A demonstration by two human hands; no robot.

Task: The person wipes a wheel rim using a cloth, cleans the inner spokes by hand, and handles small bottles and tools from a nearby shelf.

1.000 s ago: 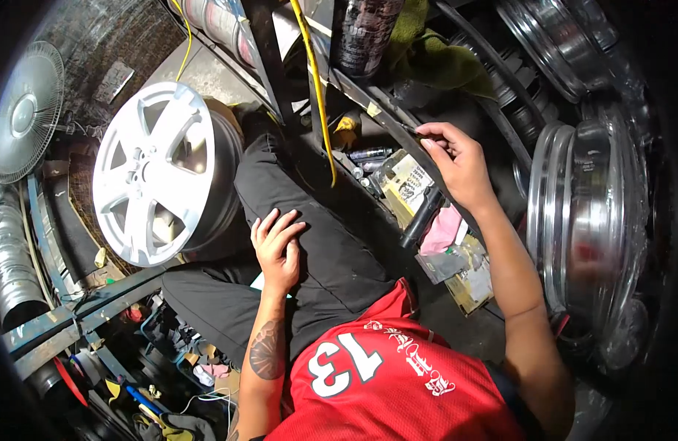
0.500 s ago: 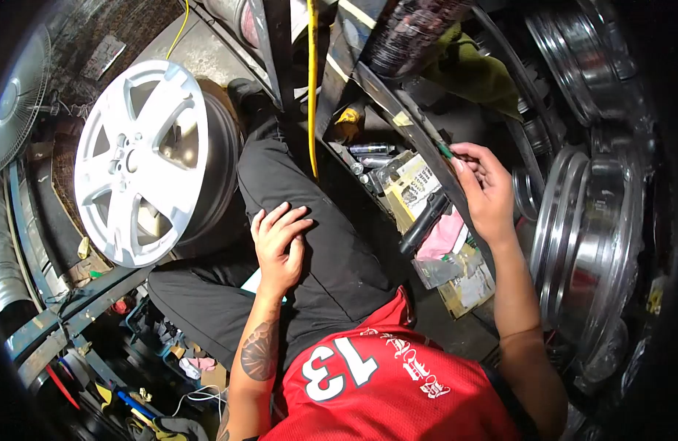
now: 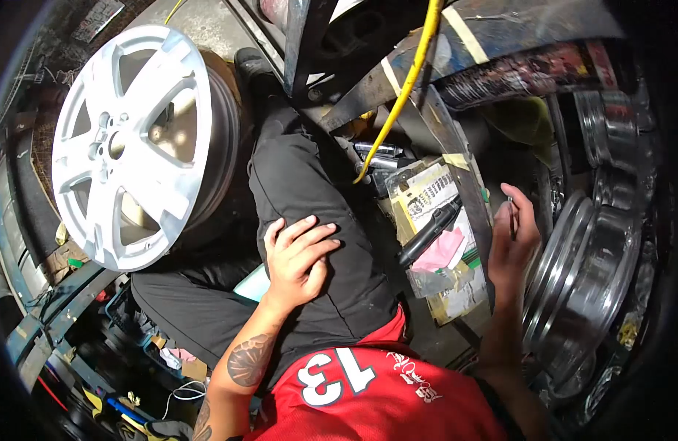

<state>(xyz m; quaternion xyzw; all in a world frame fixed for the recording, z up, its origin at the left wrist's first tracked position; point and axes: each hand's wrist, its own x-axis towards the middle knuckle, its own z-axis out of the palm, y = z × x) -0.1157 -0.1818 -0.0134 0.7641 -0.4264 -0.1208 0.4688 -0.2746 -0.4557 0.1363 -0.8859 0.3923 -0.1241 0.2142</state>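
Note:
My left hand [image 3: 300, 261] rests with spread fingers on the black trousers [image 3: 309, 191] over my thigh, holding nothing. My right hand [image 3: 514, 231] is raised at the right, beside the dark metal frame [image 3: 467, 173], with fingers bent together. A thin dark item seems to show between them, too small to name. A silver five-spoke wheel [image 3: 144, 165] stands tilted at the left, its painted face lit brightly. Between my leg and right hand lie a black cylindrical tool [image 3: 431, 231], a pink cloth [image 3: 439, 251] and printed paper [image 3: 427, 191].
A yellow cable [image 3: 405, 95] hangs at the top centre. Shiny wheel rims [image 3: 589, 272] are stacked at the right. Below the metal rail [image 3: 74, 294] at the lower left is clutter with a white cord [image 3: 181, 389]. Dark cans [image 3: 379, 154] lie near the frame.
My view has shifted to the right. My right hand has drawn back from the metal frame and turned. My left hand still rests on my thigh.

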